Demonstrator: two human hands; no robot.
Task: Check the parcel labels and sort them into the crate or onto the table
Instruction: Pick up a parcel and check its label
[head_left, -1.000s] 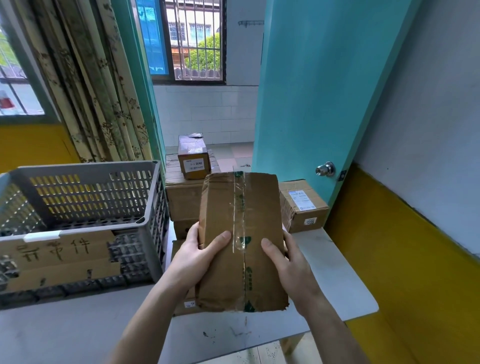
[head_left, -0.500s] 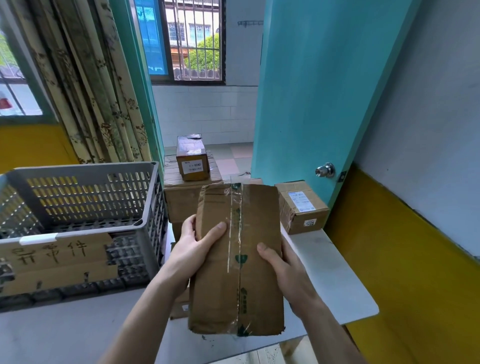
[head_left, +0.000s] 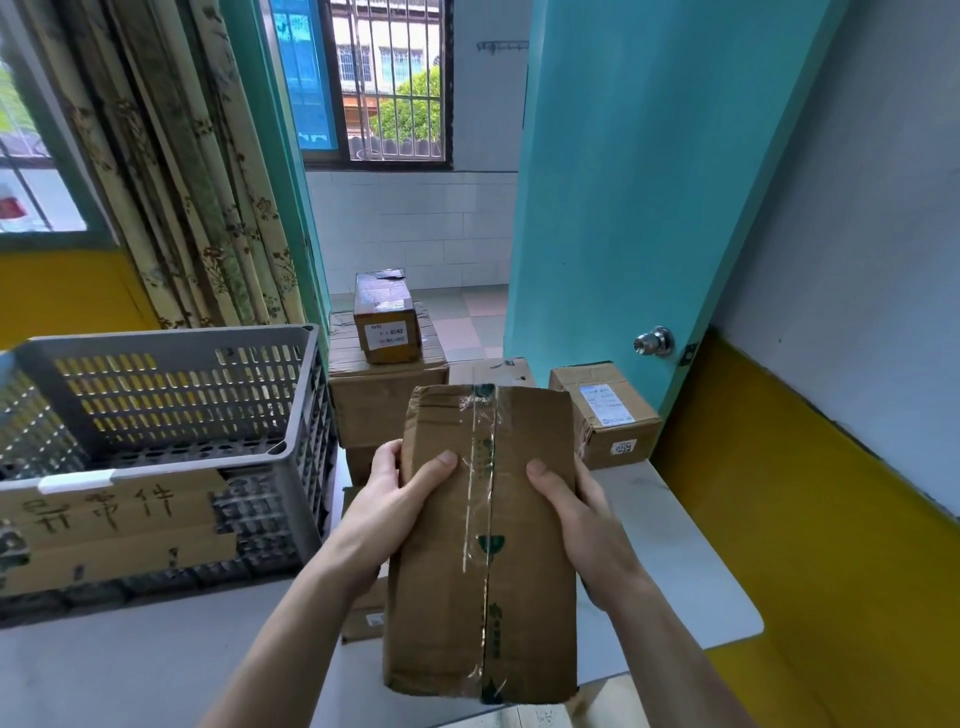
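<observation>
A grey crate (head_left: 171, 395) stands at the table's (head_left: 675, 545) left end, and over the near edge the left hand (head_left: 387, 512) and right hand (head_left: 582, 512) clasp a taped parcel (head_left: 483, 545), thumbs on top, boxes (head_left: 387, 395) behind.

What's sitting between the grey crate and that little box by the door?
In the head view, a stack of brown parcels stands between the grey crate and the small box, behind the held parcel.

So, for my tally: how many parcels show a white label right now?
2: the small parcel atop the stack, and the parcel by the door. The held parcel shows none; others may be hidden.
</observation>
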